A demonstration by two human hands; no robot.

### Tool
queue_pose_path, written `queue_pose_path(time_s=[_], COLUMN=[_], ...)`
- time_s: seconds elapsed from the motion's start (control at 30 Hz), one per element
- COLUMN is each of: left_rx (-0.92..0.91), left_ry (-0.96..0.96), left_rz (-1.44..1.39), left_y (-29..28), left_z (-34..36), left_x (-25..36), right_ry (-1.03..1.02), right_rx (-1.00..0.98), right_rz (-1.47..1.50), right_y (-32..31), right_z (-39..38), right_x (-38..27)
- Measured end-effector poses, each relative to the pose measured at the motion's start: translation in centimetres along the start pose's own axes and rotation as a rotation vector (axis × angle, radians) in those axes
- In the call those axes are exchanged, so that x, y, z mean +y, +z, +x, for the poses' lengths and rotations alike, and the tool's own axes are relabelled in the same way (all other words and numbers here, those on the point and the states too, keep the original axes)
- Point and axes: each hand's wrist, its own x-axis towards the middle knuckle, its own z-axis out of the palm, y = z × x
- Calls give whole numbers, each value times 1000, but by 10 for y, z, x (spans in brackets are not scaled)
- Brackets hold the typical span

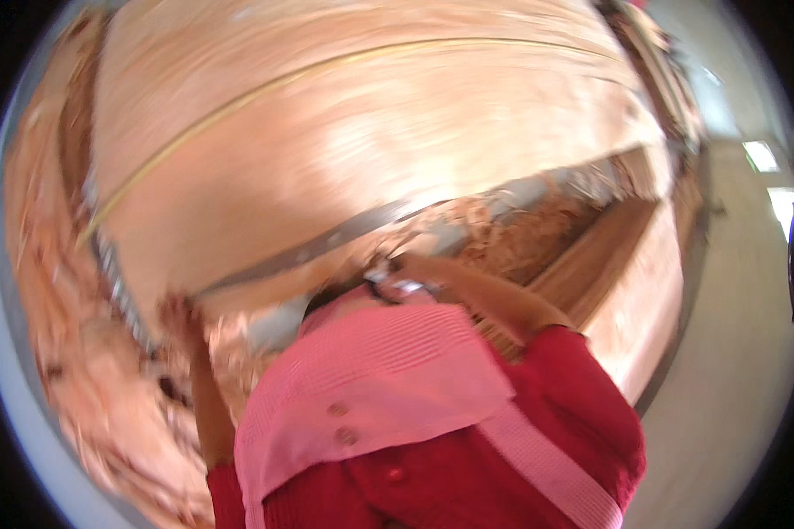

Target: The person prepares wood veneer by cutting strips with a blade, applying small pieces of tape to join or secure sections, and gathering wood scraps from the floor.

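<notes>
A large, pale wood veneer sheet [353, 132] spreads out in front of me, smeared by motion. My left hand [181, 316] rests at its near left edge, fingers stretched out and apart. Along the near edge runs a flat grey strip [313, 249] with a few dots on it. Close to my body, past the right end of that strip's middle, my right hand [386, 266] is bent in and looks closed. Something small, dark and shiny shows at its fingers, too blurred to name.
A thin yellow strip [344, 60] crosses the sheet. Torn veneer scraps [71, 353] are heaped on the left. More curled scraps [529, 234] lie by a long wooden beam [591, 256] at the right. A pale floor [732, 353] extends beyond it.
</notes>
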Motion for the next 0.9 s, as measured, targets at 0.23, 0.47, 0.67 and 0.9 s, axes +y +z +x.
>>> queue_pose_path(time_s=[0.23, 0.47, 0.67, 0.9], left_rx=[-223, -138, -177, -301], left_ry=[-199, -16, -61, 115], left_rz=[-55, -39, -242, 19], left_y=[-55, -21, -54, -78], left_z=[38, 21, 59, 46], left_x=[56, -11, 36, 9], right_ry=[59, -123, 102, -283], right_rx=[-95, -68, 590, 881], right_rz=[874, 1534, 924, 586], right_y=[63, 142, 140, 126], right_z=[78, 122, 79, 27], right_x=[57, 62, 57, -29])
